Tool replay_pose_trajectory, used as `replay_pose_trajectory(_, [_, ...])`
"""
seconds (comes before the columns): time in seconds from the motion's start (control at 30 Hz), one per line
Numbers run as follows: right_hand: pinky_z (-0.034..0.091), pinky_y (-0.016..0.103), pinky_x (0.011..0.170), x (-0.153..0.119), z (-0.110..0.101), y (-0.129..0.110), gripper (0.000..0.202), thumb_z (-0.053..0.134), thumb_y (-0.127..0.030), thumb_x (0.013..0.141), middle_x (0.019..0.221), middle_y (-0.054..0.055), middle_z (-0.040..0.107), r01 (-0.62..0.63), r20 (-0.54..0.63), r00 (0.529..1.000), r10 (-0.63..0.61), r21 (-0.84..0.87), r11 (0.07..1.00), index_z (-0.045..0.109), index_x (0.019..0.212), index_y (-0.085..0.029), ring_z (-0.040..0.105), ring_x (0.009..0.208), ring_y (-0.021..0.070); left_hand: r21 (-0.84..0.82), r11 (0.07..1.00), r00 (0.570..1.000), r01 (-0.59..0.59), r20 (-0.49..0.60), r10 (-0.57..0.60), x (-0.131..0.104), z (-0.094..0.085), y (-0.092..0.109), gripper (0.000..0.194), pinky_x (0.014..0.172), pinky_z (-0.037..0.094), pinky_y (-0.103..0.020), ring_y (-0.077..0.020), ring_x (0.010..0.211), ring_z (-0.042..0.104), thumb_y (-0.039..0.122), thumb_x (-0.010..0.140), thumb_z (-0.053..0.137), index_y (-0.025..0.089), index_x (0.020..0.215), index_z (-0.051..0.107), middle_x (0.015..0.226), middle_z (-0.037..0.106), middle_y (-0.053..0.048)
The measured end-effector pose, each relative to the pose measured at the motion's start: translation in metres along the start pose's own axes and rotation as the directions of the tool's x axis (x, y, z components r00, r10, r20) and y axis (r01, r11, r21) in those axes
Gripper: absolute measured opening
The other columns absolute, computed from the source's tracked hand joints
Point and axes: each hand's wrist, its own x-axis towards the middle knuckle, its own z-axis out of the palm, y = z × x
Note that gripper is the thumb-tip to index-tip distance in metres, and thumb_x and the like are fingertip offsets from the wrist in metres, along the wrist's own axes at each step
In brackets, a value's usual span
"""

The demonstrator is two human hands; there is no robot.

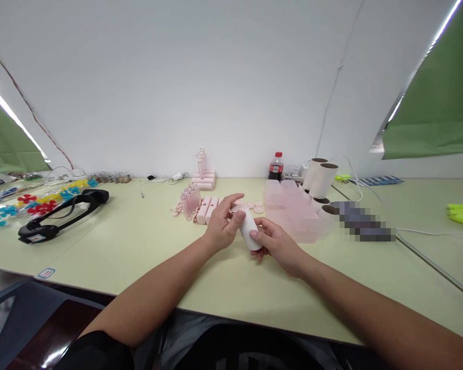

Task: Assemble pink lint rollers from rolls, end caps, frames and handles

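Observation:
A white lint roller refill is held tilted above the table, between my two hands. My right hand is closed around its lower part, with the thumb lying along the side. My left hand is closed at the upper end, its thumb pressed against the roll. A pale pink round cap shows at that end, partly hidden by my fingers. Behind my left hand lie pink roller handles side by side. Several pink rings lie just beyond the roll.
Translucent pink covers and upright white rolls stand to the right. A cola bottle is near the wall, with more pink parts left of it. A black headset and colourful flowers occupy the left. Cables cross the right.

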Motion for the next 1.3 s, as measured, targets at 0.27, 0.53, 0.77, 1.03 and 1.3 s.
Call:
replay_pose_trajectory(0.27, [0.052, 0.029, 0.052, 0.003, 0.001, 0.006, 0.041, 0.067, -0.054, 0.083, 0.069, -0.003, 0.06, -0.046, -0.037, 0.998, 0.048, 0.055, 0.997, 0.052, 0.104, -0.022, 0.062, 0.059, 0.0157, -0.034, 0.992, 0.953, 0.124, 0.282, -0.109, 0.002, -0.004, 0.005, 0.048, 0.075, 0.054, -0.032, -0.0243, 0.101, 0.065, 0.049, 0.089, 0.061, 0.019, 0.126, 0.06, 0.118, 0.067, -0.011])
replay_pose_trajectory(0.53, [0.056, 0.032, 0.066, 0.0, 0.002, 0.007, 0.04, 0.055, -0.051, 0.091, 0.094, 0.004, 0.062, -0.064, 0.154, 0.988, 0.029, 0.228, 0.972, 0.054, 0.122, -0.026, 0.062, 0.08, 0.0187, -0.129, 0.992, 0.955, 0.003, 0.293, 0.036, -0.003, -0.001, 0.006, 0.049, 0.097, 0.05, -0.042, -0.0262, 0.121, 0.059, 0.04, 0.093, 0.058, 0.024, 0.137, 0.045, 0.131, 0.062, -0.013])
replay_pose_trajectory(0.77, [0.057, 0.035, 0.07, 0.001, 0.003, 0.006, 0.044, 0.045, -0.061, 0.093, 0.1, 0.005, 0.06, -0.104, 0.211, 0.977, 0.031, 0.346, 0.932, 0.06, 0.113, -0.025, 0.058, 0.082, 0.0193, -0.13, 0.99, 0.924, -0.053, 0.371, 0.098, -0.005, -0.003, 0.011, 0.051, 0.103, 0.047, -0.044, -0.0262, 0.128, 0.054, 0.036, 0.094, 0.057, 0.025, 0.141, 0.041, 0.135, 0.06, -0.013])
replay_pose_trajectory(1.03, [0.055, 0.034, 0.066, 0.002, 0.002, 0.004, 0.038, 0.046, -0.055, 0.093, 0.092, 0.005, 0.063, -0.068, 0.167, 0.986, 0.0, 0.402, 0.913, 0.06, 0.109, -0.023, 0.059, 0.076, 0.019, -0.12, 0.989, 0.91, -0.082, 0.396, 0.123, -0.007, 0.001, 0.004, 0.055, 0.108, 0.043, -0.046, -0.0272, 0.132, 0.05, 0.046, 0.095, 0.051, 0.025, 0.145, 0.038, 0.143, 0.052, -0.013])
replay_pose_trajectory(1.3, [0.051, 0.037, 0.064, 0.0, -0.005, -0.015, 0.045, 0.039, -0.056, 0.084, 0.109, 0.013, 0.069, 0.086, 0.01, 0.994, -0.105, 0.489, 0.868, 0.059, 0.106, -0.021, 0.065, 0.082, 0.0265, -0.221, 0.974, 0.966, 0.051, 0.259, 0.008, -0.008, 0.01, -0.01, 0.054, 0.1, 0.05, -0.043, -0.0265, 0.122, 0.059, 0.056, 0.099, 0.036, 0.02, 0.136, 0.048, 0.135, 0.057, -0.017])
